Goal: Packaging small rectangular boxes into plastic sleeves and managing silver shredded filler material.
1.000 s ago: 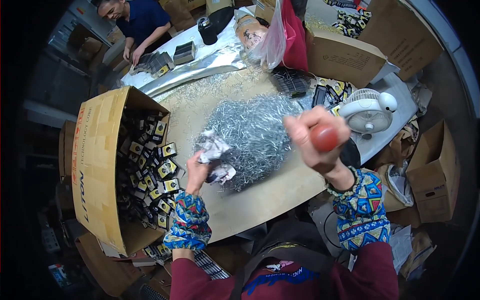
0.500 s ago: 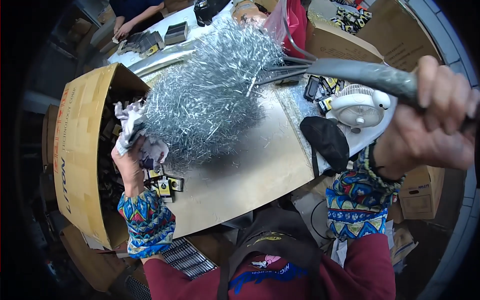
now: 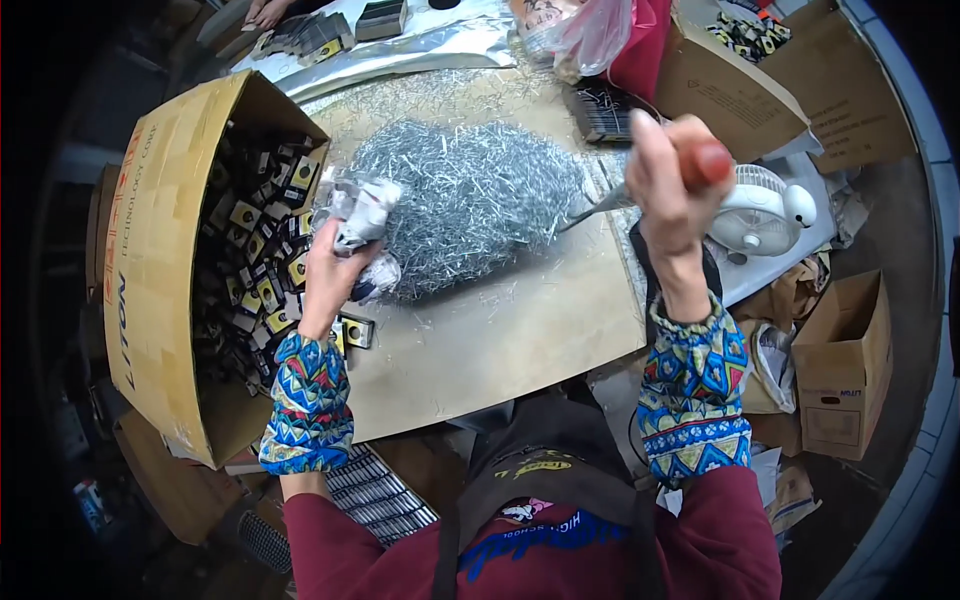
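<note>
A heap of thin silver metal shreds (image 3: 470, 205) lies tangled on the tan board (image 3: 520, 340) in front of me. My left hand (image 3: 328, 275) grips a crumpled whitish cloth (image 3: 368, 210) and presses it against the heap's left side. In my right hand (image 3: 668, 195) is a hand fork (image 3: 600, 206), its red handle end (image 3: 708, 163) pointing toward me. The metal end of the fork reaches the heap's right edge; its tips are lost among the shreds. Several small black-and-yellow pieces (image 3: 357, 331) sit just below my left hand.
At left, a large carton (image 3: 165, 250) on its side holds many black-and-yellow pieces (image 3: 262, 290). A white fan (image 3: 752, 215) stands at right, near another carton (image 3: 845, 370). Dark stacked pieces (image 3: 603, 112) sit behind the heap. Another person's hand (image 3: 268, 12) shows at far left.
The fork has swung from high at right down and inward to the heap's edge. The lifted shreds now rest lower on the board. My left hand with the cloth has shifted right and slightly up.
</note>
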Tool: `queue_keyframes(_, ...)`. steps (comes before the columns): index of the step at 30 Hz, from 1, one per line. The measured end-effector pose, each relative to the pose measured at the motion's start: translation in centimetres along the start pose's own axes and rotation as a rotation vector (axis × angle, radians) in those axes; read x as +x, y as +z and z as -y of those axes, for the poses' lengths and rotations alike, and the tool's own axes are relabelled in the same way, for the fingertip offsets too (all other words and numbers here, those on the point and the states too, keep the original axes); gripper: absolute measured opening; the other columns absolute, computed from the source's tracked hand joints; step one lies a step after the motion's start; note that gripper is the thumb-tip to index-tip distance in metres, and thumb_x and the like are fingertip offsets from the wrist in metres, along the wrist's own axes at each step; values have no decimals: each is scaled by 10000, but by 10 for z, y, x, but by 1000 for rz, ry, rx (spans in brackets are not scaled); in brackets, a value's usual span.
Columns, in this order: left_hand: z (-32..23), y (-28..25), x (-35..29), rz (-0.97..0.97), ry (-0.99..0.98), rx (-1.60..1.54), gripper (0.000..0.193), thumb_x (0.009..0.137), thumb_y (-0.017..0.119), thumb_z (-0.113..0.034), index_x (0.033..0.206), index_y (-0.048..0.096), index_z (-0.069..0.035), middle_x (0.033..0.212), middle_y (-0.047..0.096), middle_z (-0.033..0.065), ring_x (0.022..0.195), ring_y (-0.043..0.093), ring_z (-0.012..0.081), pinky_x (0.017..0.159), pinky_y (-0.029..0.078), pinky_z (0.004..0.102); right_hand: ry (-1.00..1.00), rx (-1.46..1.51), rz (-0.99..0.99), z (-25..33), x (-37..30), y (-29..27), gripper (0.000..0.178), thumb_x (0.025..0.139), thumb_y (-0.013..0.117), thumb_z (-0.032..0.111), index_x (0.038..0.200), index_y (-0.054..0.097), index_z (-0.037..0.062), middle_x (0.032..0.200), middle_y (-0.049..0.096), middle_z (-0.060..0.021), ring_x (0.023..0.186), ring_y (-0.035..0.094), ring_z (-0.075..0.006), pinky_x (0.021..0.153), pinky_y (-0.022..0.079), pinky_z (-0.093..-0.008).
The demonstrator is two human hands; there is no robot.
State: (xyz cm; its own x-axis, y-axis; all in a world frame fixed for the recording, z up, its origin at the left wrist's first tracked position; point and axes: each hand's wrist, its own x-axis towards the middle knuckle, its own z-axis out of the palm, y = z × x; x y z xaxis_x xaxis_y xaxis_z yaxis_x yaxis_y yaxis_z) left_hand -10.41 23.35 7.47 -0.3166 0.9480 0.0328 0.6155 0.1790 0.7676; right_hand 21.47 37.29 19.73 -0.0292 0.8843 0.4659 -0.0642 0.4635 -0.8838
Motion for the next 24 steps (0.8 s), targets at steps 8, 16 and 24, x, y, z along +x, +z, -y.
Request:
queue_keyframes(8, 13, 9, 5, -195, 0, 54, 206, 724, 617, 5, 930, 622, 10, 803, 616, 174, 731, 608, 340, 672, 472, 351, 1, -165, 82, 7, -13, -10, 266, 851, 677, 93, 635, 524, 68, 546, 483, 36, 484, 436, -66, 469, 335, -210)
queue_keyframes(16, 2, 11, 14, -175, 100, 253, 232, 742, 612, 21, 966, 663, -11, 895, 673, 132, 788, 653, 292, 717, 495, 334, 222, 15, -58, -42, -76, -7, 282, 883, 635, 54, 680, 441, 77, 506, 447, 32, 393, 389, -52, 385, 307, -224)
queue_keyframes(24, -33, -33, 38, -82, -382, -533, 226, 799, 643, 48, 1024, 667, 40, 932, 689, 94, 772, 668, 163, 701, 550, 303, 295, 480, -452, -21, -33, 2, 334, 945, 563, 210, 649, 428, 133, 442, 329, 42, 340, 329, -98, 383, 295, -279)
